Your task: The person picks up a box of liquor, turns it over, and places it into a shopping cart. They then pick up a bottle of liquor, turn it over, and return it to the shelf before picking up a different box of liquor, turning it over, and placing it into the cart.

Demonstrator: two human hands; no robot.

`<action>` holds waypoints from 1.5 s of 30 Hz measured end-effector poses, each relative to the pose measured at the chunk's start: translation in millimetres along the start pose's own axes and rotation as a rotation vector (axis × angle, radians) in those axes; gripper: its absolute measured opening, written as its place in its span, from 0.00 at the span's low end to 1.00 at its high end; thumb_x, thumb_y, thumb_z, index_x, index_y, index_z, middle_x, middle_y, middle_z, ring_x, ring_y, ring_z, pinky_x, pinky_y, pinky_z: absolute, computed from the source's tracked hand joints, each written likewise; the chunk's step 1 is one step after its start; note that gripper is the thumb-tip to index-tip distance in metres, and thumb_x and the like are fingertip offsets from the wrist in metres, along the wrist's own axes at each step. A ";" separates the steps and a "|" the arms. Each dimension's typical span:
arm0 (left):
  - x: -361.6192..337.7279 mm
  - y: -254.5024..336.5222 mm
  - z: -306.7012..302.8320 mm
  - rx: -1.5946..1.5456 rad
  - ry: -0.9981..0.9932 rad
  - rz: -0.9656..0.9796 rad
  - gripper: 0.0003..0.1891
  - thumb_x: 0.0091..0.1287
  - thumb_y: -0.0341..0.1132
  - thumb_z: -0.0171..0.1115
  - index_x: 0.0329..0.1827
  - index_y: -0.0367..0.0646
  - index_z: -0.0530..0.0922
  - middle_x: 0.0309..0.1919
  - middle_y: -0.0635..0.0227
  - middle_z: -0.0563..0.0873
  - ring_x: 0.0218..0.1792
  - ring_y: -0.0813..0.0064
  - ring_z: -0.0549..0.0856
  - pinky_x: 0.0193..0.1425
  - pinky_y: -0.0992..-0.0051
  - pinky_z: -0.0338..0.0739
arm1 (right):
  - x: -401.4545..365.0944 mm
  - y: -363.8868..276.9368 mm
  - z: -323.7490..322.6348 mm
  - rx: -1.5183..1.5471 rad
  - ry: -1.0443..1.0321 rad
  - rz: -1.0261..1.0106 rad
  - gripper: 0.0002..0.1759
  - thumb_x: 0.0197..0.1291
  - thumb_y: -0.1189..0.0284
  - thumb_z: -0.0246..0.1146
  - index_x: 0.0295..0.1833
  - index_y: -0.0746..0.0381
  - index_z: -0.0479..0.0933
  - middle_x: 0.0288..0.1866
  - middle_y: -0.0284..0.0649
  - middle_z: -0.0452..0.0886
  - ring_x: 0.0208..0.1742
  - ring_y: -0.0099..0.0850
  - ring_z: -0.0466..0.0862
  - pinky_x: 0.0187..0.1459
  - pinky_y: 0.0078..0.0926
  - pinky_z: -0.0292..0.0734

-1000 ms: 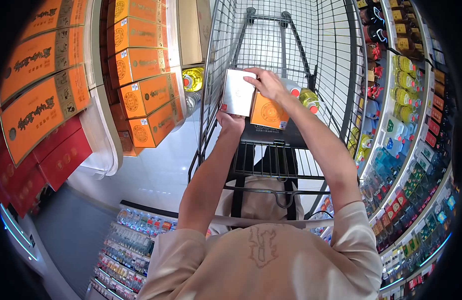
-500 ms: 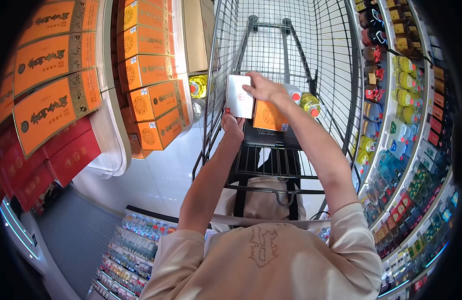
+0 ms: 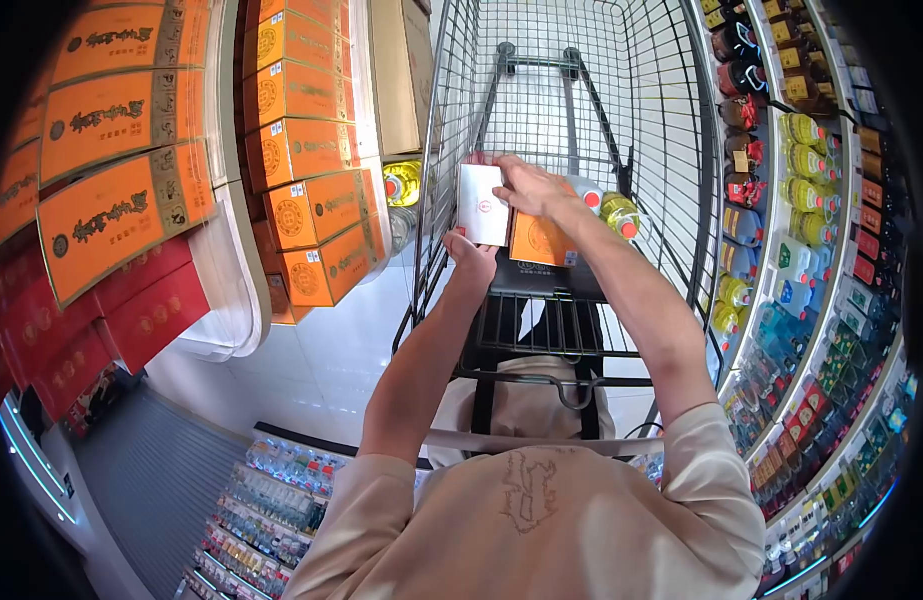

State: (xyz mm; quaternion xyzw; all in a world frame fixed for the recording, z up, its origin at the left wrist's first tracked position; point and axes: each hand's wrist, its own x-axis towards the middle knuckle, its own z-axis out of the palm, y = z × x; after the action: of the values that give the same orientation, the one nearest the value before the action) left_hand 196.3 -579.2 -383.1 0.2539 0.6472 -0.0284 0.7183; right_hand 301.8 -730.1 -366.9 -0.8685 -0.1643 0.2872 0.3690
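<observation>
Both my hands grip a white box [image 3: 482, 207] with a small red emblem, held inside the near end of a wire shopping cart [image 3: 671, 130]. My left hand [image 3: 471, 252] is closed on its lower end. On its upper right edge my right hand [image 3: 534, 187] is closed, thumb across the face. Just right of the white box stands an orange box [image 3: 538, 240], with a black box [image 3: 529, 274] below it. A bottle of yellow liquid [image 3: 618, 213] with a red cap and a clear bottle [image 3: 587, 193] with a red cap sit beside them.
Orange gift boxes [image 3: 306, 205] are stacked on the left shelves, with red boxes [image 3: 156, 310] below. A cardboard carton [image 3: 401, 75] and a yellow bottle [image 3: 402, 183] stand close to the cart's left side. Bottle-filled shelves [image 3: 806, 190] curve along the right.
The white box and both hands have moved slightly down, deeper beside the orange box. My view has shifted a little, so the left shelves appear lower and further right.
</observation>
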 end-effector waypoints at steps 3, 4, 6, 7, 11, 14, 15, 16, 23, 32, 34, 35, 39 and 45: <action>20.8 -2.5 -12.3 -0.015 -0.076 -0.024 0.32 0.67 0.40 0.50 0.77 0.48 0.66 0.75 0.54 0.72 0.78 0.46 0.70 0.82 0.37 0.61 | -5.6 -23.2 -22.1 0.044 -0.190 0.114 0.38 0.70 0.56 0.66 0.79 0.60 0.65 0.76 0.47 0.74 0.74 0.48 0.77 0.73 0.46 0.73; 43.5 -6.9 -21.9 0.098 -0.205 -0.050 0.32 0.65 0.38 0.52 0.76 0.48 0.66 0.74 0.54 0.72 0.78 0.47 0.69 0.82 0.36 0.59 | -5.5 -26.4 -21.2 0.030 -0.184 0.170 0.41 0.69 0.53 0.67 0.80 0.59 0.64 0.77 0.47 0.74 0.75 0.47 0.76 0.74 0.45 0.72; 51.3 -7.3 -22.7 0.210 -0.332 -0.075 0.33 0.62 0.35 0.55 0.75 0.48 0.66 0.73 0.54 0.73 0.78 0.48 0.69 0.83 0.36 0.56 | -2.9 -27.5 -20.7 0.016 -0.179 0.225 0.44 0.68 0.50 0.68 0.82 0.58 0.63 0.78 0.47 0.74 0.77 0.46 0.75 0.76 0.44 0.71; 47.1 -6.0 -16.5 0.291 -0.232 -0.082 0.30 0.62 0.36 0.57 0.70 0.48 0.68 0.71 0.54 0.74 0.77 0.48 0.70 0.82 0.36 0.56 | 1.1 -26.5 -21.8 0.036 -0.225 0.229 0.47 0.67 0.46 0.68 0.83 0.58 0.61 0.79 0.47 0.73 0.78 0.45 0.74 0.77 0.43 0.69; 26.2 2.9 -6.2 0.367 -0.124 -0.120 0.25 0.62 0.35 0.59 0.64 0.46 0.72 0.69 0.55 0.75 0.75 0.50 0.71 0.82 0.35 0.56 | 13.3 -19.6 -16.8 0.219 -0.328 0.227 0.53 0.66 0.37 0.64 0.85 0.58 0.58 0.81 0.50 0.70 0.80 0.45 0.72 0.80 0.42 0.65; 40.8 4.7 -20.6 0.342 -0.205 -0.133 0.25 0.63 0.33 0.58 0.65 0.46 0.71 0.70 0.56 0.75 0.75 0.53 0.71 0.80 0.33 0.58 | 8.6 -19.6 -21.6 0.345 -0.299 0.312 0.58 0.64 0.32 0.63 0.87 0.58 0.56 0.80 0.52 0.71 0.80 0.46 0.72 0.81 0.40 0.63; 28.8 5.4 -14.9 0.340 -0.210 -0.130 0.25 0.63 0.33 0.58 0.65 0.46 0.71 0.70 0.56 0.75 0.75 0.53 0.71 0.80 0.33 0.58 | 4.0 -22.6 -26.7 0.341 -0.296 0.309 0.58 0.64 0.32 0.63 0.87 0.58 0.56 0.80 0.52 0.71 0.80 0.46 0.72 0.81 0.40 0.63; 5.0 7.6 -6.5 0.437 -0.128 -0.092 0.29 0.63 0.33 0.59 0.70 0.42 0.68 0.71 0.52 0.73 0.77 0.51 0.69 0.82 0.40 0.58 | -6.6 -28.6 -33.5 0.360 -0.268 0.317 0.59 0.63 0.31 0.63 0.87 0.59 0.56 0.80 0.52 0.71 0.80 0.46 0.72 0.80 0.41 0.64; -67.5 -6.9 -10.9 1.483 -0.493 0.652 0.36 0.68 0.36 0.65 0.76 0.26 0.65 0.70 0.42 0.75 0.75 0.52 0.73 0.80 0.62 0.65 | -70.0 17.2 -44.6 0.235 -0.226 0.198 0.67 0.47 0.30 0.75 0.84 0.60 0.62 0.81 0.49 0.71 0.80 0.45 0.72 0.79 0.40 0.67; -50.2 -23.1 -2.5 1.611 -0.607 0.697 0.35 0.66 0.39 0.68 0.68 0.23 0.62 0.64 0.31 0.74 0.67 0.37 0.77 0.74 0.54 0.72 | -103.5 49.3 -14.0 0.082 -0.105 0.199 0.62 0.51 0.39 0.79 0.83 0.61 0.63 0.75 0.54 0.77 0.74 0.49 0.78 0.74 0.40 0.73; -38.1 -23.6 -6.2 1.597 -0.625 0.696 0.36 0.66 0.39 0.68 0.67 0.23 0.63 0.65 0.31 0.75 0.67 0.37 0.78 0.74 0.54 0.73 | -104.8 32.0 -20.3 -0.003 -0.145 0.358 0.63 0.49 0.36 0.77 0.84 0.57 0.61 0.82 0.45 0.70 0.76 0.47 0.77 0.75 0.45 0.73; -26.0 -20.2 -6.9 1.625 -0.680 0.692 0.36 0.66 0.40 0.69 0.68 0.23 0.64 0.65 0.31 0.76 0.69 0.37 0.77 0.75 0.55 0.72 | -114.3 18.4 -22.8 -0.023 -0.055 0.389 0.60 0.51 0.36 0.77 0.84 0.53 0.62 0.76 0.55 0.75 0.74 0.52 0.78 0.73 0.45 0.74; -74.3 14.9 8.4 1.743 -0.585 0.618 0.36 0.68 0.43 0.70 0.68 0.22 0.67 0.65 0.35 0.80 0.69 0.45 0.80 0.74 0.57 0.74 | -139.7 -17.3 -26.5 -0.075 0.071 0.510 0.53 0.59 0.38 0.72 0.82 0.54 0.63 0.73 0.58 0.77 0.72 0.52 0.79 0.71 0.47 0.76; -157.8 89.6 -5.9 1.315 -0.994 0.662 0.19 0.81 0.36 0.58 0.67 0.31 0.77 0.61 0.55 0.87 0.64 0.68 0.85 0.71 0.69 0.76 | -216.2 -40.6 -78.3 0.123 0.038 0.325 0.47 0.68 0.44 0.66 0.79 0.67 0.64 0.70 0.59 0.79 0.67 0.51 0.84 0.66 0.44 0.79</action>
State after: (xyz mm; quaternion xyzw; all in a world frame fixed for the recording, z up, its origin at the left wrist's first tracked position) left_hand 198.6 -544.4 -205.0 0.7475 0.0066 -0.2923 0.5965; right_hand 178.6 -853.1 -211.3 -0.8646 0.0030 0.3362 0.3734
